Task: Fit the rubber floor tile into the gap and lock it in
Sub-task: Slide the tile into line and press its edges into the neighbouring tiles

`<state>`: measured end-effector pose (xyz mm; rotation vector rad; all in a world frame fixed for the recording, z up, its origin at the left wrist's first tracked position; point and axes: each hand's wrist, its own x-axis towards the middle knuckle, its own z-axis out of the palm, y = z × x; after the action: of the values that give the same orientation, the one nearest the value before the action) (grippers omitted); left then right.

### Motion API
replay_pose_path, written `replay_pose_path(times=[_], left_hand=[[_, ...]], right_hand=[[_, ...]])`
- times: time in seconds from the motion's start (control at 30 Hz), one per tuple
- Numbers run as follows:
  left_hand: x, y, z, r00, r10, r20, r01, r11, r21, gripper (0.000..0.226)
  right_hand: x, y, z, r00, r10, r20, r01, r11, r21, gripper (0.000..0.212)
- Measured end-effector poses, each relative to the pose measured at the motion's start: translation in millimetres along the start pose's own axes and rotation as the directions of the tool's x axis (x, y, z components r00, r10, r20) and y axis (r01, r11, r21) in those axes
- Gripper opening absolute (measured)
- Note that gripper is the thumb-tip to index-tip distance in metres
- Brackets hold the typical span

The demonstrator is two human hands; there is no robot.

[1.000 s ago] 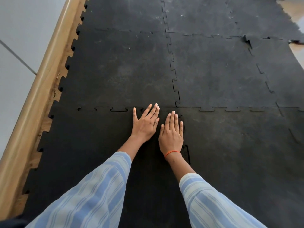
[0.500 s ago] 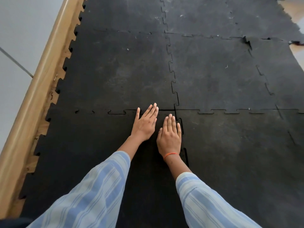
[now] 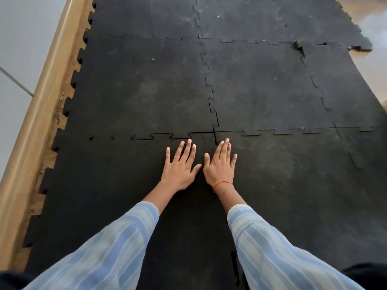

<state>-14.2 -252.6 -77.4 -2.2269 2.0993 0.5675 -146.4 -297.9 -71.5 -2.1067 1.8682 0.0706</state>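
Item, rubber floor tile, seated in its gap: I press left hand and right hand, both spread flat, at its far-right corner, where the seam looks unlocked.

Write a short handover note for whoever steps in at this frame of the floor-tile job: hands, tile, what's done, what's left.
Left hand: flat, fingers spread, palm down on the rubber floor tile, holding nothing.
Right hand: also flat and open, resting beside the left across the side seam near the tile's far right corner.
Tile: lying in the gap, surrounded by the other mats.
Done: tile placed; far-edge tabs look roughly lined up.
Left: the far seam still shows dark open lines near the corner, and an open slit shows low on the right edge. Those joints probably need pressing down.
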Motion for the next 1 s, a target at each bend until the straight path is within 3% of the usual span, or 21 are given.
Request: replay_pose_path(times=[0.3, 0.43, 0.63, 1.0], left_hand=[[13, 11, -10, 0.999, 0.015, 0.051, -0.015, 1.0, -0.016, 0.065], [9, 20, -7, 0.999, -0.033, 0.025, 0.034, 0.998, -0.048, 0.077], [14, 45, -8, 0.987, -0.16, 0.0, 0.158, 0.976, -0.151, 0.091], [27, 47, -2, 0.988, -0.15, -0.038, 0.144, 0.982, -0.126, 0.08]], right_hand=[[6, 6, 1, 0.998, -0.049, 0.029, 0.046, 0.996, 0.081, 0.067], [9, 22, -13, 0.989, -0.137, 0.064, 0.11, 0.944, 0.312, 0.057], [-14, 55, -7, 0.985, -0.168, -0.048, 0.174, 0.948, 0.267, 0.049], [-6, 43, -5, 0.973, -0.088, -0.214, 0.154, 0.936, 0.316, 0.041]])
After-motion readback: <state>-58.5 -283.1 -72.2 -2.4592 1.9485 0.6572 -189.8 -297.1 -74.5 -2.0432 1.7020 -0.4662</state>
